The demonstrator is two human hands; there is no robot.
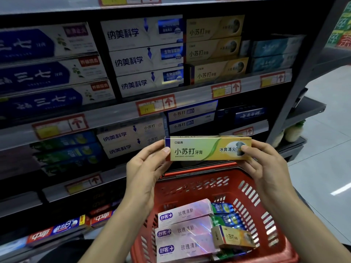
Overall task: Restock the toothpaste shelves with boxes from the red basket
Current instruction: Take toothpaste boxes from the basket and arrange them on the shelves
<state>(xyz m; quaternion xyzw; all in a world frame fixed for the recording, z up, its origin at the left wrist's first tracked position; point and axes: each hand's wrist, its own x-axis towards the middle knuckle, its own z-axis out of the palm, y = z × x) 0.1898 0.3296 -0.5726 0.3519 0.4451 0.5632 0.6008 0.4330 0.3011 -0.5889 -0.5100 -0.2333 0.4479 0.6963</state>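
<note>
A yellow-green toothpaste box (pixel 207 149) is held level in front of the shelves, above the red basket (pixel 252 198). My left hand (pixel 146 171) grips its left end, thumb on the front face. My right hand (pixel 266 164) grips its right end the same way. Inside the basket lie three pink boxes (pixel 184 230), green and blue boxes (pixel 224 215), and another yellow box (pixel 233 238) tilted on top. Matching yellow boxes (pixel 214 50) are stacked on the upper shelf, right of centre.
White boxes (pixel 144 57) and blue-white boxes (pixel 47 73) fill the upper shelf. Teal boxes (pixel 271 54) stand at its right end. Lower shelves hold white, green and red boxes. The shelf's grey end post (pixel 296 88) borders a tiled aisle floor (pixel 322 168) on the right.
</note>
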